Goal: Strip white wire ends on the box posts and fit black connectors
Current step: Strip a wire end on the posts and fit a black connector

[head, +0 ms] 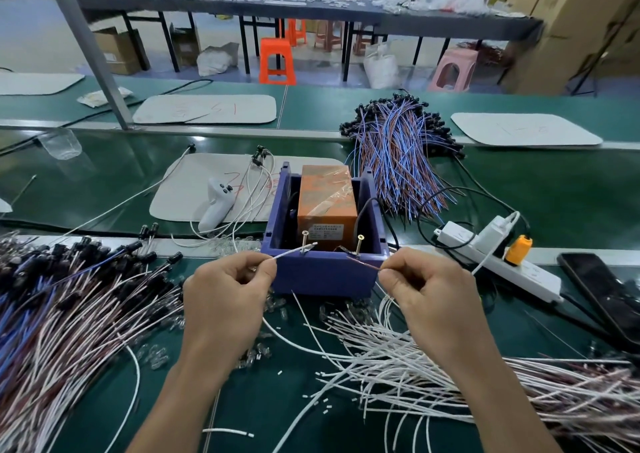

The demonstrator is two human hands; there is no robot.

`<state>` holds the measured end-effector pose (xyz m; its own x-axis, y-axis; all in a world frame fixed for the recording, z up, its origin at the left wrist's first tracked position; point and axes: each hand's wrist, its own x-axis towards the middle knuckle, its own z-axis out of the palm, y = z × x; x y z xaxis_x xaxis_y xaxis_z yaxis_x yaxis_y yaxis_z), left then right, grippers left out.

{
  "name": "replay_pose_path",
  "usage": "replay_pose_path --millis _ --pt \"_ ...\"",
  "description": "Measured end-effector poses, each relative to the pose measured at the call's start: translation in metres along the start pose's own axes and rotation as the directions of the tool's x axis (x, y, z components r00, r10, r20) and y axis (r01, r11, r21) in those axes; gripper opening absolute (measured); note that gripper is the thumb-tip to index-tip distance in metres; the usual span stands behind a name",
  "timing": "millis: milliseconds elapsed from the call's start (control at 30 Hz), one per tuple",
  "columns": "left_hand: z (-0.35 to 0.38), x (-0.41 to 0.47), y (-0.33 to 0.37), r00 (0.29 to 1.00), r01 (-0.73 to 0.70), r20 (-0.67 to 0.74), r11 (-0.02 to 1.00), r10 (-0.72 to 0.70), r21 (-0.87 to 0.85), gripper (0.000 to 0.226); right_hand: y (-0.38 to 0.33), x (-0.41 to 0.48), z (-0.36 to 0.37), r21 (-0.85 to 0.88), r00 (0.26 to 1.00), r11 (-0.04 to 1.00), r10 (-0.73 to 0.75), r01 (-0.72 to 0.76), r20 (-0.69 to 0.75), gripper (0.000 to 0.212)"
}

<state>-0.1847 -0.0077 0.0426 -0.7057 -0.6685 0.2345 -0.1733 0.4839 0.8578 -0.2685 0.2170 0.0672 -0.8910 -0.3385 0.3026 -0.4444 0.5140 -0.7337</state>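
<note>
fingers [258, 267] of the left hand [225, 293] pinch a white wire [294, 250] whose tip lies beyond them at the left post [305, 241]; the right hand [433, 293] pinches a thin strand [363, 263] at the right post [360, 244]; a hard or skewed pull may snap the core or shift the blue box [322, 276]

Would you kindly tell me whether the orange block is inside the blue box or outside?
Inside: the orange block sits between the walls of the blue box, rising above its rim.

glossy plastic box [325, 276], brass-coloured metal posts [360, 244]
</note>
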Motion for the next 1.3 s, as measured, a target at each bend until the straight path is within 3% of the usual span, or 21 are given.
replay_pose_path --millis 200,567,700,800,1033,1200,1300 --pt "-0.001 -0.002 0.003 0.998 -0.029 -0.059 0.998 0.032 0.047 0.036 0.004 0.001 0.002 0.008 1.000 1.000 0.013 -0.013 0.015 0.024" --pt "-0.001 -0.009 -0.002 0.996 -0.037 -0.076 0.999 0.036 -0.003 0.029 0.002 0.003 0.004 0.048 1.000 0.999 0.026 -0.027 0.014 0.026" --pt "-0.001 -0.009 -0.008 0.999 0.002 0.048 0.985 0.006 -0.174 0.025 -0.011 0.002 0.009 0.107 0.998 0.994 0.008 -0.014 0.056 0.016" --pt "-0.003 -0.013 -0.008 0.989 0.027 0.150 0.964 0.014 -0.266 0.025 -0.020 0.003 0.015 0.131 0.994 0.991 0.013 -0.027 0.108 0.023" --pt "-0.008 -0.016 -0.007 0.976 -0.010 0.206 0.957 0.073 -0.291 0.021 -0.027 0.002 0.023 0.240 0.983 0.970 -0.003 -0.042 0.184 0.014" --pt "-0.012 -0.020 -0.001 0.958 -0.016 0.268 0.953 0.101 -0.303 0.006 -0.023 0.001 0.025 0.237 0.981 0.971 -0.022 -0.025 0.194 0.021" --pt "-0.012 -0.019 0.004 0.968 -0.016 0.241 0.977 0.068 -0.212 0.020 -0.019 -0.002 0.023 0.277 0.987 0.959 0.011 -0.055 0.159 0.022"
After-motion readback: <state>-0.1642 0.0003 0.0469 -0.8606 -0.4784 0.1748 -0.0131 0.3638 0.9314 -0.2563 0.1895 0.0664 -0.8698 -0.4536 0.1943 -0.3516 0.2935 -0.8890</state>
